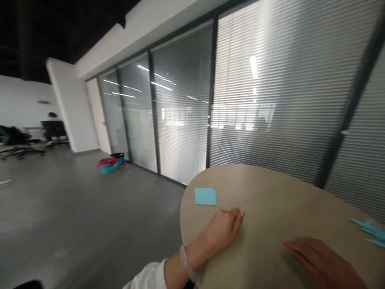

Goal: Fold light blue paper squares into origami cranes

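Observation:
My left hand (224, 228) rests on the round wooden table (255, 180) in a loose fist, with the thumb side towards the right. No object shows in it. Just beyond it a square light-blue paper (205, 196) lies flat near the table's left edge, apart from my fingers. My right hand (323, 261) is low over the right part of the table, slightly blurred, its fingers stretched out and close together. Nothing shows in that hand either, though its underside is hidden. Folded blue paper pieces (371, 230) lie beyond it at the right picture edge, partly cut off.
Glass panels with blinds (270, 100) stand right behind the table. On the grey floor (105, 224) to the left are a red-and-blue bin (107, 165) and a black-rimmed bin (119, 157). Farther back are office chairs (54, 129) and a seated person (52, 115).

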Demonstrator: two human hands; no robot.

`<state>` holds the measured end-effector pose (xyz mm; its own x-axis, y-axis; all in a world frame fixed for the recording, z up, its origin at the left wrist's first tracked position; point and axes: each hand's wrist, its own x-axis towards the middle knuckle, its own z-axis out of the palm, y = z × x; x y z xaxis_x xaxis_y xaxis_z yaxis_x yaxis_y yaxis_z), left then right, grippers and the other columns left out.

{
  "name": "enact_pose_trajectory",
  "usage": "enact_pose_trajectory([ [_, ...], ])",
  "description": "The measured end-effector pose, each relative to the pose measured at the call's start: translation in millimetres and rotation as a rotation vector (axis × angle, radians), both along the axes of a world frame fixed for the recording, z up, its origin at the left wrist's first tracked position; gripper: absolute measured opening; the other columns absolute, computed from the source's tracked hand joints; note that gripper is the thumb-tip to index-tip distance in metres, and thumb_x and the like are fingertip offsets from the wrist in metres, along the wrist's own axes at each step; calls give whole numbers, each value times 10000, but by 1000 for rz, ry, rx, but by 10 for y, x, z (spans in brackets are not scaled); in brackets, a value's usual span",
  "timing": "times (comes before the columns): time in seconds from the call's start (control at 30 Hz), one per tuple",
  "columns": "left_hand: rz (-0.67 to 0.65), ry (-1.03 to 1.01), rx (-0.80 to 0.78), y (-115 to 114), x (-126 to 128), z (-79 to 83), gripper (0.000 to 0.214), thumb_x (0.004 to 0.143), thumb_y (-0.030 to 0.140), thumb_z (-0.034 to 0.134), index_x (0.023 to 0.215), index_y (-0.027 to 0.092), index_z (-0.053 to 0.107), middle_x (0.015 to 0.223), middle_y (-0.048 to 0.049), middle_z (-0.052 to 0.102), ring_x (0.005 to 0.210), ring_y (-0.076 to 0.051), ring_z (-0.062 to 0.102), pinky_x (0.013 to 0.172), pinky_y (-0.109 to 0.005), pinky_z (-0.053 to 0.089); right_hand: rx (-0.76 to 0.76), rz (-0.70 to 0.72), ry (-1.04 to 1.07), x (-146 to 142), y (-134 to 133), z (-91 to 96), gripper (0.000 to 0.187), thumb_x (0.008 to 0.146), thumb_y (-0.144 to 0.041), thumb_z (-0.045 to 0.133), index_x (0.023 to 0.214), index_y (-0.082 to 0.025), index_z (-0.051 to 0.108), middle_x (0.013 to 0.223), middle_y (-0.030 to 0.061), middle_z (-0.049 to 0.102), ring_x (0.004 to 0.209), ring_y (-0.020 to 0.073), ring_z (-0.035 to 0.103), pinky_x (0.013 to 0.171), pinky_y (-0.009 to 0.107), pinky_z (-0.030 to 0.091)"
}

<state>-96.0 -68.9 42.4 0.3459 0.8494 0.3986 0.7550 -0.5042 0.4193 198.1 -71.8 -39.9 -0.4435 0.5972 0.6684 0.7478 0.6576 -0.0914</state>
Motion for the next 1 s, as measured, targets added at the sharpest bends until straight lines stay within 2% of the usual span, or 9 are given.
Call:
enact_pose_trajectory([
  [0.07,-32,163,-9,180,262,1,393,972,351,251,804,182,563,659,-49,630,614,-175,598,561,-250,389,-123,-132,-6,-3,74,6,422,948,-402,324,957,-241,714,964,77,723,893,224,664,839,371,532],
  [0.17,-104,320,-21,418,576,-87,356,969,292,264,982,143,587,861,-121,696,783,-223,658,671,-288,468,-296,-315,-5,-64,218,23,441,942,-366,312,979,-191,714,984,108,726,925,259,662,861,416,515],
  [0.27,-120,412,-27,586,759,-242,388,967,227,234,1078,115,589,1011,-150,679,962,-238,632,824,-334,485,-372,-361,-30,-141,297,21,472,960,-342,262,1127,-162,665,1154,125,674,1120,270,586,1006,437,416],
  [0.33,-177,432,27,658,800,-375,418,972,237,222,1184,119,563,1187,-149,620,1171,-251,525,997,-383,399,-399,-387,-71,-215,306,8,483,970,-345,228,1273,-183,567,1311,115,572,1261,283,467,1068,478,329],
  [0.37,-165,423,62,686,799,-448,445,978,281,214,1282,125,499,1318,-150,536,1279,-273,421,1063,-422,327,-433,-421,-93,-259,305,-1,479,971,-363,230,1344,-218,493,1396,102,486,1314,298,396,1071,510,306],
  [0.47,-170,442,69,755,749,-658,531,963,459,196,1432,241,316,1498,-103,318,1400,-324,178,1108,-533,199,-529,-495,-137,-396,302,-31,503,953,-476,263,1423,-317,346,1511,77,294,1373,344,260,1069,596,220],
  [0.63,-189,516,-27,836,675,-840,591,932,553,119,1465,311,204,1538,-106,209,1413,-335,92,1096,-585,140,-649,-555,-132,-503,334,-73,609,917,-593,224,1450,-305,278,1537,96,214,1398,369,150,1072,631,113],
  [1.0,-207,507,-94,821,693,-813,628,912,585,65,1452,324,247,1538,-113,206,1408,-347,105,1089,-596,120,-680,-554,-135,-482,302,-49,639,912,-613,159,1452,-294,279,1541,119,195,1401,366,144,1065,637,95],
])
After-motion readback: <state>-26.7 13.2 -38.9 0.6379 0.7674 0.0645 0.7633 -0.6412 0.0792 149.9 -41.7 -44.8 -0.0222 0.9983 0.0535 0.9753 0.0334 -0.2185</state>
